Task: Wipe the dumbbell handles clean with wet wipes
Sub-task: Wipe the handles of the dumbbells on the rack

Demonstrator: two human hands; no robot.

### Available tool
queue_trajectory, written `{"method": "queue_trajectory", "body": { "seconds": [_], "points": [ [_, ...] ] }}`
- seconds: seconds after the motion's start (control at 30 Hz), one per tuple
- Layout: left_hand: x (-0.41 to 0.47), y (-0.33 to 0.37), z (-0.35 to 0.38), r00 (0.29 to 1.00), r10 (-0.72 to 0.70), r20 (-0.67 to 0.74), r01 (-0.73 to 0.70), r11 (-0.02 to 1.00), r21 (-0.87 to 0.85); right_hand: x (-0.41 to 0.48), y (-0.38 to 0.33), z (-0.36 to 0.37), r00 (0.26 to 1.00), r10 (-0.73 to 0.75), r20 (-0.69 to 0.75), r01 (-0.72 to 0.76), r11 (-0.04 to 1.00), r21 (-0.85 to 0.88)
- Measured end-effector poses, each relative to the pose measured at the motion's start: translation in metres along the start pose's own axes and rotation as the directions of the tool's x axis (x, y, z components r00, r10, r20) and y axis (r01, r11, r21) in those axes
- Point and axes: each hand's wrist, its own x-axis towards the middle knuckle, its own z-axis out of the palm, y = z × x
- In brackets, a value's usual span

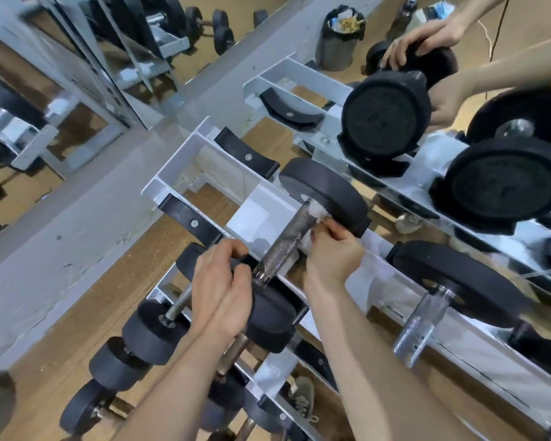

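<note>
White wet wipe (312,226) between right hand (333,257) and knurled handle (287,241)

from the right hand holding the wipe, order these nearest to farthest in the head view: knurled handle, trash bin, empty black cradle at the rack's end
1. knurled handle, touching the right hand, just to its left.
2. empty black cradle, up the rack, above left.
3. trash bin, on the floor at the top of the view.

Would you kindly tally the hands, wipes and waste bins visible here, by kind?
Hands: 4, namely left hand, right hand, another person's two hands
Wipes: 1
Waste bins: 1
Total: 6
</note>
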Motion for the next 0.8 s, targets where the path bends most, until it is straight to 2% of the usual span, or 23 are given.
{"method": "queue_trajectory", "body": {
  "seconds": [0.07,0.13,0.23,0.37,0.43,0.5,0.6,0.67,0.7,0.77,0.8],
  "points": [
    [-0.001,0.000,0.001,1.000,-0.007,-0.010,0.007,1.000,-0.005,-0.006,0.011,0.007,1.000,-0.007,0.015,0.009,0.991,-0.136],
    [-0.004,0.000,0.004,1.000,-0.002,-0.026,0.002,1.000,-0.006,-0.016,0.028,-0.002,0.992,-0.016,0.128,0.043,0.976,-0.215],
    [-0.006,0.000,0.007,1.000,0.001,-0.026,-0.001,1.000,0.013,-0.022,0.028,-0.025,0.973,0.036,0.227,0.002,0.986,-0.164],
    [-0.005,-0.001,0.008,1.000,-0.015,-0.009,0.015,0.999,0.039,0.000,0.003,-0.016,0.987,0.051,0.151,-0.051,0.999,-0.004],
    [-0.006,-0.001,0.008,1.000,-0.012,-0.015,0.013,0.999,0.039,-0.010,0.000,-0.018,0.981,0.029,0.194,-0.017,0.998,-0.061],
    [-0.006,0.001,0.008,1.000,-0.003,-0.021,0.004,0.999,0.034,-0.034,0.011,-0.033,0.942,-0.012,0.335,0.099,0.965,-0.244],
    [-0.006,0.002,0.009,1.000,0.006,-0.025,-0.005,0.999,0.045,-0.052,0.021,-0.051,0.825,-0.018,0.565,0.345,0.807,-0.479],
    [-0.008,0.002,0.009,0.999,0.016,-0.044,-0.014,0.999,0.047,-0.043,0.012,-0.051,0.770,-0.013,0.638,0.425,0.756,-0.498],
    [-0.008,0.002,0.010,0.999,0.019,-0.051,-0.016,0.999,0.047,-0.038,0.003,-0.049,0.757,-0.019,0.653,0.432,0.764,-0.479],
    [-0.010,0.003,0.013,0.997,0.028,-0.068,-0.025,0.999,0.043,-0.032,-0.011,-0.043,0.720,-0.116,0.684,0.512,0.753,-0.412],
    [-0.011,0.004,0.015,0.996,0.042,-0.081,-0.039,0.998,0.043,-0.031,-0.013,-0.039,0.643,-0.197,0.740,0.637,0.674,-0.374]
  ]
}}
